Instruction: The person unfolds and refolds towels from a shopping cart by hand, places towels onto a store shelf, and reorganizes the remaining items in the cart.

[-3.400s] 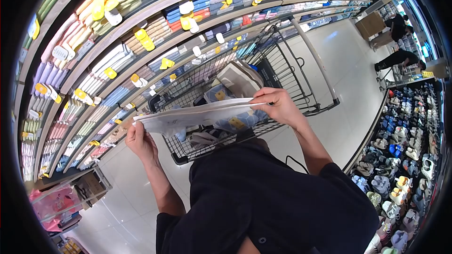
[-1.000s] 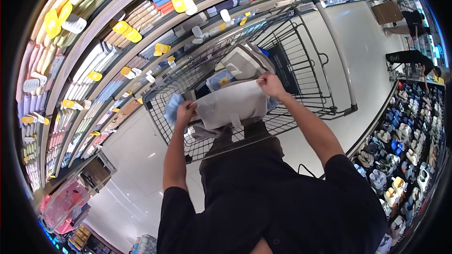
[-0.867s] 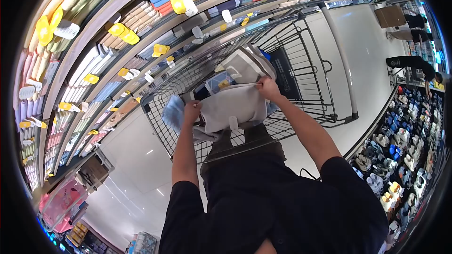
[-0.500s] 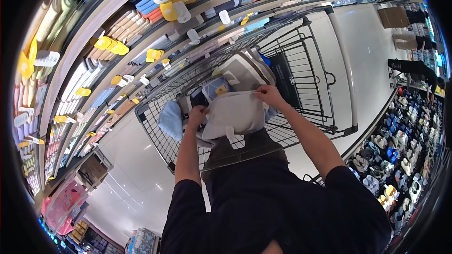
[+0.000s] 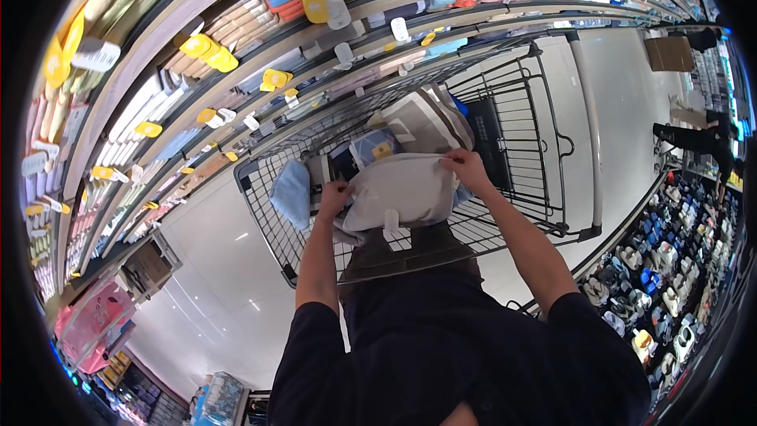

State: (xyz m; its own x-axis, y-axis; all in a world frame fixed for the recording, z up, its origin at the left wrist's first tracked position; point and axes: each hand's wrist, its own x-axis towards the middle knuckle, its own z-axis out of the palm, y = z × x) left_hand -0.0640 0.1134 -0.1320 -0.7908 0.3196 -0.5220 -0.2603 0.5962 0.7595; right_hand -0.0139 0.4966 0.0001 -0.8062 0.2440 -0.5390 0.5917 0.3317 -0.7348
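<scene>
Shelves of folded towels (image 5: 126,130) curve along the left and top. Next, a light blue cloth (image 5: 291,195) sits at the left end of a wire shopping cart (image 5: 490,138). The person's left hand (image 5: 334,198) pinches the left edge of a pale grey cloth (image 5: 400,186), spread over the cart with a white tag (image 5: 392,221) hanging at its lower edge. Behind it lie a blue patterned item (image 5: 375,147) and a beige-and-brown folded cloth (image 5: 426,122). The right hand (image 5: 465,170) pinches the grey cloth's upper right corner. Rows of shoes (image 5: 650,279) fill the far right.
</scene>
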